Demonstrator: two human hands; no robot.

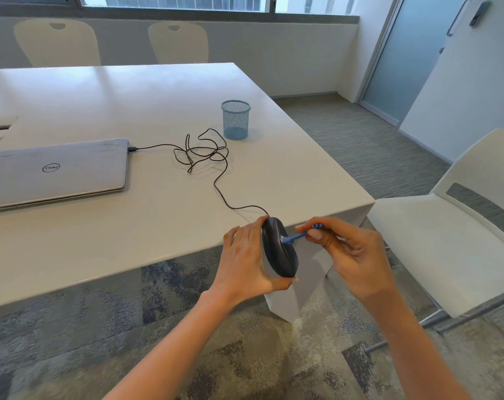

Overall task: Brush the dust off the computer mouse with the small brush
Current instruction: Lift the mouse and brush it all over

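Note:
A black wired computer mouse (279,251) is held on its side, off the table's near right corner. My left hand (246,262) grips it from the left, thumb under its lower end. My right hand (351,251) pinches a small blue brush (298,235) between thumb and fingers. The brush head touches the mouse's upper right side. The mouse cable (216,166) runs back over the white table (146,111) in a loose tangle to a closed grey laptop (54,171).
A blue mesh pen cup (235,119) stands on the table behind the cable. A white chair (458,226) sits close on the right, beside the table corner. Two more chairs stand at the far edge. Patterned carpet lies below my arms.

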